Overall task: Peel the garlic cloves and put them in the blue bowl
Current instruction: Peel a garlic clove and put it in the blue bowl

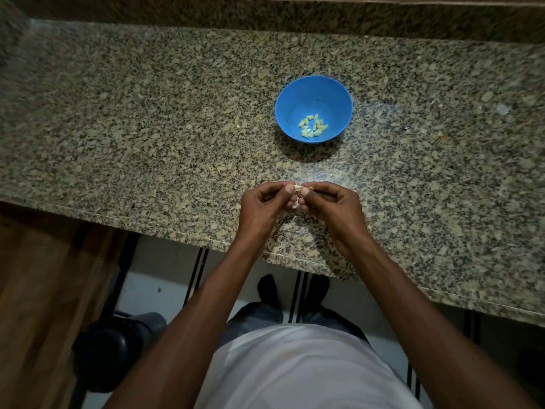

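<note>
A blue bowl (313, 93) stands on the speckled granite counter (147, 128), and several pale peeled garlic cloves (313, 128) lie in its bottom. Nearer the counter's front edge, my left hand (262, 206) and my right hand (331, 205) meet fingertip to fingertip. Between both thumbs and forefingers they pinch a small whitish garlic clove (387, 187), mostly hidden by the fingers. A bit of pale skin or clove shows under the fingers, low between the hands.
The counter's front edge (182, 228) runs diagonally below my hands. A wooden cabinet side (44, 290) stands at the lower left, with a dark round object (109, 346) on the floor beside it. A raised granite backsplash (265, 16) closes the far side.
</note>
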Demonstrator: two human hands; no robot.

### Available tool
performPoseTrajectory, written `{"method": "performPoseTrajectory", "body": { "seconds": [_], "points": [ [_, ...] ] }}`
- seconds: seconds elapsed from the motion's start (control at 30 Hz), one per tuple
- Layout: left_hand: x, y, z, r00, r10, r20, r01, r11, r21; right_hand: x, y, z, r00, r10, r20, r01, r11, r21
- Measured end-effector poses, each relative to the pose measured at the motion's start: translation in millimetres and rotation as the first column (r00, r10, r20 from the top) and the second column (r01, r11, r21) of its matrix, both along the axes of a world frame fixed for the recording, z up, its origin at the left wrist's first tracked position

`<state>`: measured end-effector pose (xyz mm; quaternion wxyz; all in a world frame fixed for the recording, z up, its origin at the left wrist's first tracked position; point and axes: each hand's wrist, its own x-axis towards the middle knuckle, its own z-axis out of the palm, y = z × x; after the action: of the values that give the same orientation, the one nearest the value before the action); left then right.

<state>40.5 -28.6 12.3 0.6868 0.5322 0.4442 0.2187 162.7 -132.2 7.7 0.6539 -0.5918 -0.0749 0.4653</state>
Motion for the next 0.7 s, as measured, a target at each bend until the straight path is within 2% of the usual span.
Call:
{"method": "performPoseTrajectory", "body": {
  "seconds": [0.17, 0.27, 0.43, 0.57, 0.7],
  "points": [
    [-4.3, -2.0, -3.8, 1.0, 0.006, 0.018, -0.005, 1.0, -0.028, -0.8, -3.3, -2.9, 0.99, 0.013, 0.141, -0.013, 1.0, 0.002],
    [-6.2, -2.2, -4.1, 1.0, -0.007, 0.022, 0.008, 0.998, -0.054, 2.6, -3.4, -3.7, 0.971, 0.091, 0.219, -0.092, 0.996, -0.009],
    [-7.3, -2.3, -0.9, 1.0, -0.016, 0.018, 0.018, 0.996, -0.082, 3.1, -1.3, -7.3, 0.956, 0.141, 0.256, -0.135, 0.99, -0.038],
    [-11.3, 3.4, 4.0, 0.995, -0.1, -0.03, 0.101, 0.994, 0.042, 1.1, -1.0, -10.5, 0.939, 0.171, 0.3, -0.15, 0.984, -0.091],
    [-16.8, 16.6, 5.6, 0.953, -0.243, -0.182, 0.275, 0.946, 0.174, 6.9, 0.3, -8.9, 0.828, 0.284, 0.484, -0.211, 0.957, -0.201]
  ]
}}
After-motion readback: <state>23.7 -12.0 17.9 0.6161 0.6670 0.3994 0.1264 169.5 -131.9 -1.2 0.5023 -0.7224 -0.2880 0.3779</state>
